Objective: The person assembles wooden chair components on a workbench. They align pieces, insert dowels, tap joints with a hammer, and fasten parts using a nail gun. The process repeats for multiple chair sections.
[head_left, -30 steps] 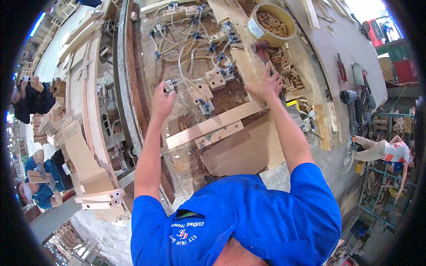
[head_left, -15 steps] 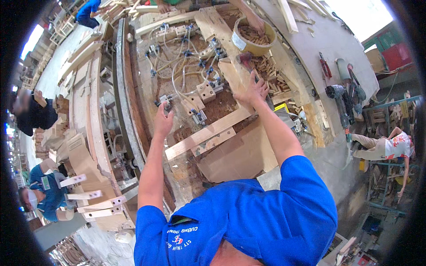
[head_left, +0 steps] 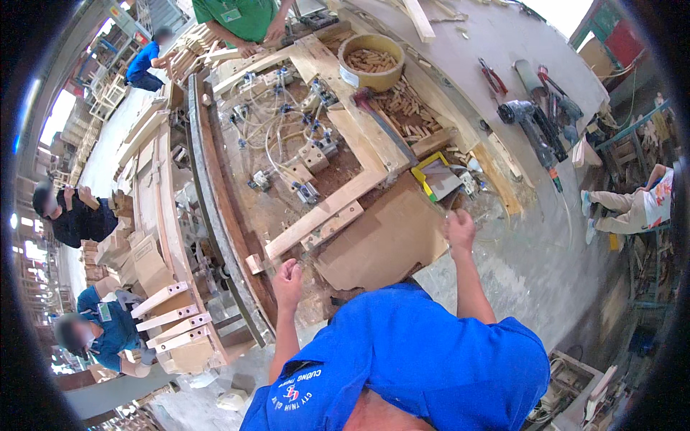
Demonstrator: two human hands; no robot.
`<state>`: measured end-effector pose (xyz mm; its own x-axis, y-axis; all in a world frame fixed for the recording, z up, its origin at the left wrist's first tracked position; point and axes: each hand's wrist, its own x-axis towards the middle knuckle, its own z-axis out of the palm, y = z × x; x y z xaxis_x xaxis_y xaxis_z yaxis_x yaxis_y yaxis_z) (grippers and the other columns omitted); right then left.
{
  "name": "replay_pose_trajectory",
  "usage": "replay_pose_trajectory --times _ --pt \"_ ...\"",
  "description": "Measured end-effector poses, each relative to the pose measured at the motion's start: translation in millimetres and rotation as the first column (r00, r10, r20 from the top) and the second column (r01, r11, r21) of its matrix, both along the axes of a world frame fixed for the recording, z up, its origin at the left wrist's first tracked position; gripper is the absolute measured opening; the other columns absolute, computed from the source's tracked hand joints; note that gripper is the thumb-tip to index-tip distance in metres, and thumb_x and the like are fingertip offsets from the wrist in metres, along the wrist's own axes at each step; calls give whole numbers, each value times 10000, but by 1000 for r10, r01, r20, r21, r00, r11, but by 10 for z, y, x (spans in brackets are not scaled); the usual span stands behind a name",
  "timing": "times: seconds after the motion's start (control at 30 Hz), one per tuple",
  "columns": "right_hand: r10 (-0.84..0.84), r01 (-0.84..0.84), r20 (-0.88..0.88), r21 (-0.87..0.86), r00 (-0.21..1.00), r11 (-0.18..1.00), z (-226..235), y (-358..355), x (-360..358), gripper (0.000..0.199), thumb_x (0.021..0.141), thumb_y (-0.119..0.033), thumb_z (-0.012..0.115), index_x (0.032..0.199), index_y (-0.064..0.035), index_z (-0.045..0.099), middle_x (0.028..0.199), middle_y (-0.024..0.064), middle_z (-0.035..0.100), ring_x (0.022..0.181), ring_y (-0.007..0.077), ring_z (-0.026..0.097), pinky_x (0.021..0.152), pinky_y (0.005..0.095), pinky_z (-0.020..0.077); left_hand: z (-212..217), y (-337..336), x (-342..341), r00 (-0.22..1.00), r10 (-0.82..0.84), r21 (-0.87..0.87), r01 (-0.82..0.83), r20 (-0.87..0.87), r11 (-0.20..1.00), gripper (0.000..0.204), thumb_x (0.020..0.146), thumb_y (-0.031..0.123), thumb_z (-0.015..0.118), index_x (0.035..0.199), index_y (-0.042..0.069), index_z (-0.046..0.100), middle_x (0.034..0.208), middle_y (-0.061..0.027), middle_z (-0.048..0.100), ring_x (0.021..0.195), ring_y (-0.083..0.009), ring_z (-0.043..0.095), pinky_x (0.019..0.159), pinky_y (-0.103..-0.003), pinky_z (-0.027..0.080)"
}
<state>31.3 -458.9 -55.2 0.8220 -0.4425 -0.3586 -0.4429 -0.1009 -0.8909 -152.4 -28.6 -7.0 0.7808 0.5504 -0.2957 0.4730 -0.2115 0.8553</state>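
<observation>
My left hand [head_left: 287, 283] hovers by the near-left end of a long wooden rail [head_left: 325, 212], fingers curled in, with nothing visible in them. A small wood block [head_left: 254, 263] lies just left of it. My right hand [head_left: 460, 230] is curled into a loose, slightly blurred fist at the right edge of a brown cardboard sheet [head_left: 384, 241]; I see nothing in it. A drilled wooden piece [head_left: 333, 225] lies against the rail. Beyond is a hammer [head_left: 388, 126] on the wooden frame. Clear hoses with pneumatic fittings [head_left: 277, 129] spread inside the frame.
A yellow tub [head_left: 345, 63] of wooden dowels stands at the back, more dowels [head_left: 410, 108] loose beside it. A yellow-edged box [head_left: 435, 176] sits near my right hand. Pliers [head_left: 493, 76] and nail guns [head_left: 532, 122] lie right. A green-shirted co-worker [head_left: 244, 18] stands across; others work left.
Both my hands have drawn back toward me, from open to curled. The right has left the hammer area. The co-worker's hand has come out of the tub. My view has shifted.
</observation>
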Motion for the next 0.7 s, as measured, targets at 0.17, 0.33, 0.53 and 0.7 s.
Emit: replay_pose_trajectory --times 0.17,0.33,0.53,0.7 --pt "-182 202 90 -318 979 927 -367 -805 199 535 948 -331 708 1282 72 593 1042 250 725 1026 393 712 869 468 555 36 -534 -25 994 -95 -36 93 -56 995 391 1023 187 664 1339 -43 650 1187 -169 752 1074 -214 721 944 -348 573" --pt "-73 99 95 -305 993 947 -470 -1008 784 485 944 -354 713 1192 54 623 1102 268 708 997 414 697 888 498 528 167 -970 313 969 -245 115 248 -45 962 403 1022 220 659 1339 -28 654 1191 -196 753 1079 -227 729 943 -363 575" --pt "14 31 108 -406 994 913 -388 -913 747 423 938 -367 699 1052 39 675 1029 285 731 1037 463 692 920 534 517 59 -1344 289 992 -123 22 124 -39 992 405 1007 244 689 1319 -14 670 1198 -178 754 1101 -231 733 964 -362 569" --pt "68 -33 33 -620 997 784 -155 -963 706 397 968 -353 654 1053 34 680 1059 279 731 1031 474 690 908 550 512 -63 -1623 245 973 -208 73 216 -102 974 411 995 254 692 1310 -11 680 1149 -203 768 1051 -256 755 930 -373 585"
